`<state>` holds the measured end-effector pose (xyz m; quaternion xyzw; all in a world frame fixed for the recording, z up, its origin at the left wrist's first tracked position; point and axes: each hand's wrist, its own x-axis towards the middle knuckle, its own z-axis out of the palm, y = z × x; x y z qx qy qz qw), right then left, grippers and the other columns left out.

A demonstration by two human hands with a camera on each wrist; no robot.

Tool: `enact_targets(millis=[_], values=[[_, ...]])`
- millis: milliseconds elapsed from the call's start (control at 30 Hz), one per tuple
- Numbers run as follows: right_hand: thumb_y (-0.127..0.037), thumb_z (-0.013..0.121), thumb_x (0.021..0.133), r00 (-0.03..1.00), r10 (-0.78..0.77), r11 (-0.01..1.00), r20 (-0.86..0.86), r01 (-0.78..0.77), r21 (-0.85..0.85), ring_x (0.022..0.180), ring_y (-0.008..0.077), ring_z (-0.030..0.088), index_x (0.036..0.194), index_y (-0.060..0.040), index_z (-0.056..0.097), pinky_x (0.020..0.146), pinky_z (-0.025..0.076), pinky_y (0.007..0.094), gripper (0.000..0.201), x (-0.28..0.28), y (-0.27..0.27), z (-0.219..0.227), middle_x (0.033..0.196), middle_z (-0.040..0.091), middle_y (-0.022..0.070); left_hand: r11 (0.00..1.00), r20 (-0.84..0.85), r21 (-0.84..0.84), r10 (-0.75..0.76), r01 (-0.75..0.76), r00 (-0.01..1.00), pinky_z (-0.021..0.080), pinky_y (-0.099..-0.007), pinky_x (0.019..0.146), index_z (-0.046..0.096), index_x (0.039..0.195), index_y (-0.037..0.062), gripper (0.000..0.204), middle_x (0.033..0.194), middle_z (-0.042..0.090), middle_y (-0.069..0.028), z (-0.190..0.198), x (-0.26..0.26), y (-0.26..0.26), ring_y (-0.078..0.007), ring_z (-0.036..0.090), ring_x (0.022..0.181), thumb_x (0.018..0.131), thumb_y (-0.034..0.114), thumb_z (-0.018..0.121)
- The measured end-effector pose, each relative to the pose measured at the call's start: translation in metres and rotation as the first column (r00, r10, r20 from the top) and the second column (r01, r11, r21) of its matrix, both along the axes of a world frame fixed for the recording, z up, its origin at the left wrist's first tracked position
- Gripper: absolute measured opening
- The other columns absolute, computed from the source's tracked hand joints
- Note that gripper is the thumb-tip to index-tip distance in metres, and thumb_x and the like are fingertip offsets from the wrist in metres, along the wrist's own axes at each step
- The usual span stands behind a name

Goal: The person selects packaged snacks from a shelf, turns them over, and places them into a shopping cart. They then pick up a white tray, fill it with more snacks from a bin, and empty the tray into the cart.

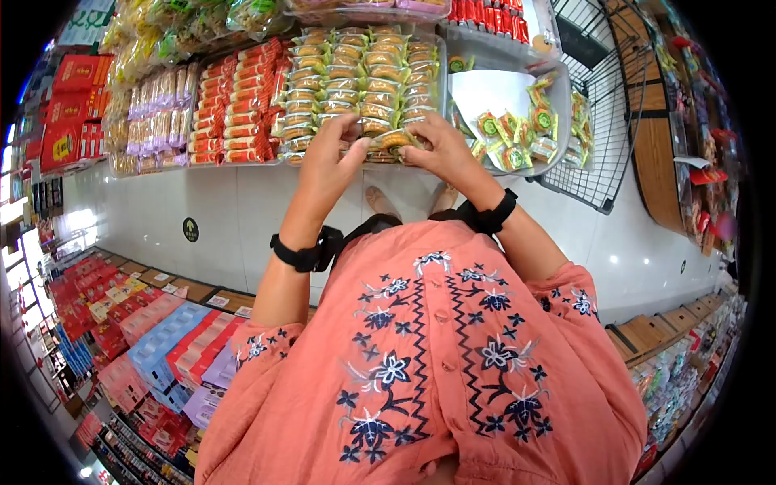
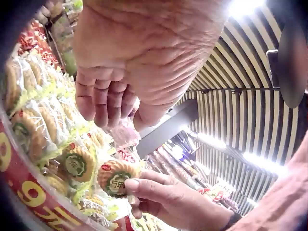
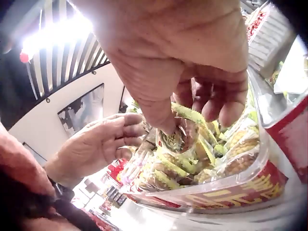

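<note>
In the head view, my right hand pinches a wrapped round pastry at the near edge of a clear bin of similar packets. The left wrist view shows that pastry with its green printed label facing out, the right thumb on its edge. Seen from the right wrist, the thumb presses on the wrapper and the other fingers bend behind it. My left hand hovers over the bin's near side, just left of the pastry. Its fingers are loosely bent and hold nothing.
Left of the bin lie red-wrapped sticks and purple-wrapped packets. To the right, another bin holds scattered green-labelled packets and a white sheet, beside a wire cart. A red price strip runs along the bin's front.
</note>
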<state>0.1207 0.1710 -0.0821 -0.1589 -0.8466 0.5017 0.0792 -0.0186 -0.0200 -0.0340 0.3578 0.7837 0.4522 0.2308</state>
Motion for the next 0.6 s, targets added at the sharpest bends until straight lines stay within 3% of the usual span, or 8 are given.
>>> enact_targets(millis=[33, 133, 233, 333, 467, 600], values=[[-0.023, 0.075, 0.082, 0.999, -0.025, 1.0, 0.046, 0.025, 0.014, 0.087, 0.0326, 0.061, 0.106, -0.001, 0.067, 0.076, 0.049, 0.0396, 0.034, 0.001, -0.002, 0.001, 0.089, 0.059, 0.0164, 0.999, 0.064, -0.029, 0.027, -0.025, 0.998, 0.052, -0.0304, 0.086, 0.058, 0.131, 0.002, 0.037, 0.113, 0.068, -0.0087, 0.0, 0.001, -0.006, -0.0157, 0.063, 0.104, 0.098, 0.017, 0.066], [-0.021, 0.074, 0.083, 1.0, -0.026, 0.999, 0.006, 0.026, -0.021, 0.089, 0.0345, 0.061, 0.108, -0.0023, 0.065, 0.076, 0.049, 0.0425, 0.033, -0.001, -0.009, -0.01, 0.092, 0.061, 0.0165, 0.994, 0.305, -0.063, -0.062, 0.085, 0.95, 0.051, -0.0297, 0.088, 0.059, 0.129, -0.0004, 0.036, 0.113, 0.068, -0.0089, -0.01, 0.01, -0.021, -0.0161, 0.064, 0.102, 0.099, 0.018, 0.065], [-0.02, 0.074, 0.083, 0.991, -0.022, 0.979, -0.131, 0.048, 0.2, 0.093, 0.0371, 0.063, 0.109, -0.0039, 0.06, 0.076, 0.05, 0.0463, 0.033, -0.004, -0.019, -0.022, 0.096, 0.064, 0.016, 0.979, 0.301, -0.109, -0.134, 0.174, 0.944, 0.051, -0.0288, 0.088, 0.059, 0.129, -0.0016, 0.037, 0.115, 0.068, -0.0098, -0.026, 0.018, -0.023, -0.0164, 0.064, 0.1, 0.099, 0.019, 0.065], [-0.017, 0.076, 0.082, 1.0, -0.005, 0.958, -0.031, 0.014, 0.287, 0.089, 0.0361, 0.064, 0.11, -0.0044, 0.057, 0.071, 0.05, 0.0451, 0.036, -0.009, -0.025, -0.02, 0.099, 0.066, 0.0166, 0.97, 0.315, -0.139, -0.146, 0.198, 0.938, 0.053, -0.0279, 0.077, 0.056, 0.133, -0.0024, 0.043, 0.118, 0.068, -0.0113, -0.034, 0.02, -0.018, -0.016, 0.064, 0.096, 0.1, 0.023, 0.063], [-0.021, 0.077, 0.082, 1.0, -0.022, 0.939, 0.006, 0.018, 0.344, 0.088, 0.0394, 0.066, 0.107, -0.0062, 0.052, 0.071, 0.051, 0.0485, 0.038, -0.014, -0.036, -0.024, 0.09, 0.067, 0.0173, 0.974, 0.339, -0.158, -0.1, 0.161, 0.935, 0.054, -0.0287, 0.068, 0.053, 0.137, -0.003, 0.049, 0.121, 0.067, -0.0115, -0.032, 0.018, -0.012, -0.0158, 0.065, 0.095, 0.1, 0.028, 0.062], [-0.021, 0.077, 0.083, 0.999, -0.038, 0.947, 0.028, 0.027, 0.32, 0.083, 0.0388, 0.067, 0.107, -0.007, 0.052, 0.066, 0.052, 0.0483, 0.037, -0.017, -0.04, -0.026, 0.086, 0.067, 0.0168, 0.971, 0.38, -0.179, -0.078, 0.156, 0.922, 0.054, -0.0296, 0.068, 0.05, 0.14, -0.0027, 0.053, 0.122, 0.066, -0.0117, -0.035, 0.016, -0.012, -0.0153, 0.065, 0.095, 0.099, 0.029, 0.062]])
